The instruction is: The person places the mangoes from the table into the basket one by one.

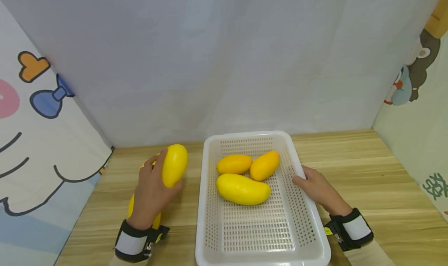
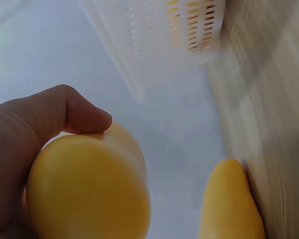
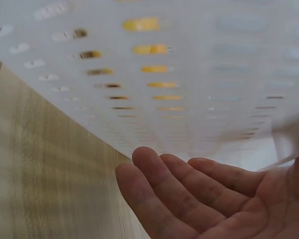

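Observation:
My left hand (image 1: 150, 190) grips a yellow mango (image 1: 175, 165), held to the left of a white plastic basket (image 1: 202, 203). Its thumb lies along the mango's side in the left wrist view. More yellow fruit (image 1: 131, 206) shows from behind that hand and wrist, mostly hidden; a mango (image 2: 230, 204) rests on the table in the left wrist view. My right hand (image 1: 320, 188) holds the basket's right rim, thumb over the edge and fingers (image 3: 164, 186) along the outer wall. Inside the basket lie a large yellow mango (image 1: 243, 189) and two smaller orange ones (image 1: 234, 164).
The basket stands on a wood-grain table (image 1: 353, 168). A pale grey backdrop (image 1: 245, 63) rises behind the table. Cartoon-printed panels stand at the left (image 1: 42, 149) and right (image 1: 420, 141) sides.

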`<move>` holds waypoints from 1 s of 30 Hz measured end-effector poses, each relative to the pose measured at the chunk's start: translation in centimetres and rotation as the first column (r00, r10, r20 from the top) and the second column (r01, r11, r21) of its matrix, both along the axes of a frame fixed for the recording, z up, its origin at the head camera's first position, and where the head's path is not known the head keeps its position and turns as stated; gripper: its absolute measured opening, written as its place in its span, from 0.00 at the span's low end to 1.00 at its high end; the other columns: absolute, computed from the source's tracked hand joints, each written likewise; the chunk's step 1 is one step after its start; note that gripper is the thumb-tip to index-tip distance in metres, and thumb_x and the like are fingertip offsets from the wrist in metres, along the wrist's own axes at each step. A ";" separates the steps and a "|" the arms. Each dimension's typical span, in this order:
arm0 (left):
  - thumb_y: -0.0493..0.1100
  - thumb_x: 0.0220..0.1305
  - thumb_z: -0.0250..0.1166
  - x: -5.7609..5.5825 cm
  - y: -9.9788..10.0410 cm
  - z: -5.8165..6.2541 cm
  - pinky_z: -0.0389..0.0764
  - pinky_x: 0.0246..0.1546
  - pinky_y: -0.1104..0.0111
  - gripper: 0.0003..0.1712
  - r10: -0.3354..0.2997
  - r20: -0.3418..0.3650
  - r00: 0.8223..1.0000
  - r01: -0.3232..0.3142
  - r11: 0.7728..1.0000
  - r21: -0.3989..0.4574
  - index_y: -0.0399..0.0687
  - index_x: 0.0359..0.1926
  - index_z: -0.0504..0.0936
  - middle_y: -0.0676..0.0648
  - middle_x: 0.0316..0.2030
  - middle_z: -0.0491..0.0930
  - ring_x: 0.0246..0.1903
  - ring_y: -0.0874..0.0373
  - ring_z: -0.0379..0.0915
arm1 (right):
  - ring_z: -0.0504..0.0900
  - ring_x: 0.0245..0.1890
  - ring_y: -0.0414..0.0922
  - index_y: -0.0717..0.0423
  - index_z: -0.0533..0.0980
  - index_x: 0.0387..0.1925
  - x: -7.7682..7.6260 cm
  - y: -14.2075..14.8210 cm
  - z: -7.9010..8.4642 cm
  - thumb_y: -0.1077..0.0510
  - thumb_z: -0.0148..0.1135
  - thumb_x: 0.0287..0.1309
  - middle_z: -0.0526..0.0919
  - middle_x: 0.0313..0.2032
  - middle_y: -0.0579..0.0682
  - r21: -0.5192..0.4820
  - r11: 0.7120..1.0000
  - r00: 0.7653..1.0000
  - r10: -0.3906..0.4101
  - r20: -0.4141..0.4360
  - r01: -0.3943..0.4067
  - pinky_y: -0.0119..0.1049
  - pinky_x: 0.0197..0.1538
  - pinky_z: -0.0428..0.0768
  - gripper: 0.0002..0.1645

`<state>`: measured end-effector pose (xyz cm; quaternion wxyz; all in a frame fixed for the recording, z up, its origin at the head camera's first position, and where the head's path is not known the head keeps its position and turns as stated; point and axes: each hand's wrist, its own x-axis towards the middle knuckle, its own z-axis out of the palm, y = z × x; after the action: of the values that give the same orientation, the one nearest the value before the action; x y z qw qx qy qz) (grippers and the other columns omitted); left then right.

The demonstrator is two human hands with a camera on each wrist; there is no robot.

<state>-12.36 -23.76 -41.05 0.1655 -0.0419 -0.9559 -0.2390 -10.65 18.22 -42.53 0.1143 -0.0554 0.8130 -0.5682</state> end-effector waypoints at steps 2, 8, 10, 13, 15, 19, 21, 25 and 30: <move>0.52 0.45 0.65 0.1 0.1 0.2 0.71 0.30 0.51 0.51 -0.002 -0.010 1.000 0.002 1.000 0.000 0.62 0.71 0.51 0.36 0.61 0.59 0.48 0.42 0.59 | 0.82 0.30 0.54 0.59 0.58 0.65 0.0 0.0 0.0 0.57 0.46 0.66 0.76 0.44 0.67 -0.001 1.000 1.000 -0.001 0.001 0.001 0.47 0.25 0.79 0.28; 0.52 0.45 0.66 0.5 0.3 0.8 0.70 0.30 0.52 0.52 -0.005 -0.029 1.000 0.005 1.000 0.003 0.63 0.71 0.51 0.36 0.60 0.60 0.47 0.43 0.60 | 0.82 0.29 0.54 0.59 0.58 0.65 0.0 0.1 0.0 0.57 0.46 0.66 0.76 0.44 0.67 -0.003 1.000 1.000 0.002 -0.002 -0.002 0.47 0.25 0.79 0.28; 0.53 0.44 0.66 0.6 0.3 1.0 0.70 0.30 0.52 0.52 -0.001 -0.041 0.999 0.002 1.000 0.009 0.64 0.71 0.51 0.36 0.59 0.60 0.47 0.42 0.60 | 0.82 0.29 0.54 0.59 0.58 0.66 0.0 0.1 0.0 0.57 0.46 0.66 0.76 0.44 0.67 -0.003 1.000 1.000 0.003 -0.006 -0.003 0.47 0.25 0.79 0.28; 0.53 0.43 0.67 0.9 0.4 1.3 0.70 0.31 0.51 0.53 0.002 -0.066 0.998 0.000 1.000 0.025 0.66 0.71 0.52 0.36 0.59 0.61 0.47 0.42 0.60 | 0.82 0.29 0.54 0.59 0.58 0.66 0.0 0.1 -0.1 0.57 0.46 0.66 0.76 0.44 0.67 0.001 1.000 1.000 0.005 -0.007 -0.005 0.47 0.25 0.79 0.28; 0.52 0.43 0.67 1.1 0.4 1.6 0.70 0.32 0.51 0.53 0.003 -0.083 0.997 0.000 0.999 0.034 0.66 0.71 0.52 0.36 0.59 0.61 0.48 0.43 0.61 | 0.82 0.29 0.54 0.59 0.58 0.65 0.0 0.0 -0.1 0.57 0.45 0.66 0.76 0.44 0.67 0.001 1.000 1.000 0.005 -0.007 -0.005 0.47 0.25 0.79 0.28; 0.52 0.42 0.67 1.5 0.6 2.1 0.70 0.32 0.51 0.54 0.004 -0.121 0.993 0.000 0.999 0.040 0.66 0.71 0.52 0.37 0.59 0.61 0.47 0.44 0.61 | 0.82 0.29 0.54 0.59 0.59 0.65 0.0 0.0 -0.1 0.57 0.45 0.66 0.76 0.43 0.67 0.000 1.000 1.000 0.003 -0.006 -0.003 0.47 0.25 0.79 0.27; 0.51 0.42 0.67 1.6 0.7 2.3 0.70 0.33 0.51 0.54 0.006 -0.137 0.991 0.000 0.999 0.042 0.66 0.71 0.51 0.37 0.59 0.61 0.47 0.45 0.61 | 0.82 0.29 0.55 0.59 0.59 0.65 0.0 -0.1 -0.2 0.57 0.45 0.66 0.76 0.44 0.68 -0.004 1.000 1.000 0.004 -0.006 -0.004 0.48 0.25 0.79 0.27; 0.51 0.41 0.68 1.9 1.0 2.7 0.70 0.34 0.51 0.54 0.004 -0.157 0.988 0.003 0.999 0.048 0.67 0.71 0.51 0.38 0.59 0.62 0.48 0.45 0.61 | 0.82 0.29 0.55 0.58 0.59 0.65 0.0 -0.1 -0.2 0.57 0.45 0.66 0.76 0.44 0.68 -0.012 1.000 1.000 0.006 -0.005 -0.006 0.48 0.25 0.79 0.27; 0.49 0.40 0.69 2.3 1.2 3.2 0.69 0.36 0.50 0.56 -0.007 -0.190 0.982 0.020 0.998 0.064 0.68 0.71 0.51 0.39 0.59 0.62 0.48 0.46 0.61 | 0.82 0.29 0.54 0.58 0.59 0.65 0.0 0.0 -0.2 0.57 0.45 0.66 0.76 0.44 0.68 -0.008 1.000 1.000 0.006 -0.008 -0.007 0.48 0.25 0.79 0.27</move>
<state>-10.10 -22.58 -37.89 0.2554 -0.0654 -0.9271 -0.2663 -10.63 18.18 -42.74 0.1125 -0.0608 0.8111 -0.5708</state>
